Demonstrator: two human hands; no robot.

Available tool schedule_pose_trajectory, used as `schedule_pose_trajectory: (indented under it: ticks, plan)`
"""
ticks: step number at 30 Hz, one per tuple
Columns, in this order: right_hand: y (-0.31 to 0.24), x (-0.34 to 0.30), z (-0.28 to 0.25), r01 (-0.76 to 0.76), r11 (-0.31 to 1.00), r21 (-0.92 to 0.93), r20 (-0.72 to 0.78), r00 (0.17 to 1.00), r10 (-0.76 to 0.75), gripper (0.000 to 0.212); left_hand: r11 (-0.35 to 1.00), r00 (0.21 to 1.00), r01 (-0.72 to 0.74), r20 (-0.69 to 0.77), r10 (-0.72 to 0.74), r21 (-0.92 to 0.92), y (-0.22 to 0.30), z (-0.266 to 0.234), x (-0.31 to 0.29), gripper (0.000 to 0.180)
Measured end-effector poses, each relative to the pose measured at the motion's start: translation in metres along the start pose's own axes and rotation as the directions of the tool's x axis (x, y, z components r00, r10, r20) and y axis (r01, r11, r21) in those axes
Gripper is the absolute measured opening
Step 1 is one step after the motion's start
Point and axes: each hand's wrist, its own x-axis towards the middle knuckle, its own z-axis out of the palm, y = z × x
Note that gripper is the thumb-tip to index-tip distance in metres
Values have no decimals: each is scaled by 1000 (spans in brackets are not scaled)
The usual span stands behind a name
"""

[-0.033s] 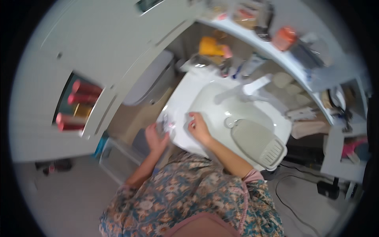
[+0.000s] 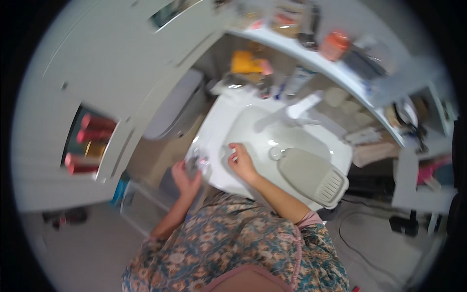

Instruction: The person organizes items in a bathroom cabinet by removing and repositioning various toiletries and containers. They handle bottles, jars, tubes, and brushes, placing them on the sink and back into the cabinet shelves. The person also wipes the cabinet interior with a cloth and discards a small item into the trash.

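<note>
My left hand (image 2: 185,180) is at the left rim of the white washbasin (image 2: 219,141), thumb and fingers apart. Just beyond its fingertips lies a small clear thing with a pink patch (image 2: 202,161); blur hides its kind, and I cannot tell whether the hand touches it. Over the basin's near left part, my right hand (image 2: 242,164) has its fingers curled in. A small pale spot shows between them, too blurred to name. A grey-beige ridged washboard (image 2: 306,173) slants across the right of the bowl, beside the round drain (image 2: 277,153).
A white faucet (image 2: 302,107) rises at the basin's back. Behind stand a tube (image 2: 299,82) and a yellow item (image 2: 245,62). A curved shelf (image 2: 321,61) holds jars. Left are a toilet (image 2: 176,107) and a clear bin (image 2: 146,204). A black cable (image 2: 350,243) trails on the right.
The whole view has shifted slightly, with the basin and shelf a little farther left in the picture. Both hands keep nearly the same pose and place at the basin.
</note>
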Motion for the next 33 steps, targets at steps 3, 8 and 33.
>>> schedule_pose_trajectory:
  ticks: [3,8,33]
  plan:
    - [-33,-11,-59,-45,996,71,-65,997,49,35,962,987,-162,-53,154,-218,41,-6,5,58]
    - [-80,-32,-160,-36,998,54,-273,961,49,26,793,866,-444,28,499,-417,114,3,24,53]
    - [-350,45,-529,-363,555,-748,-648,222,-728,57,602,778,-429,63,625,-674,208,19,-2,48]
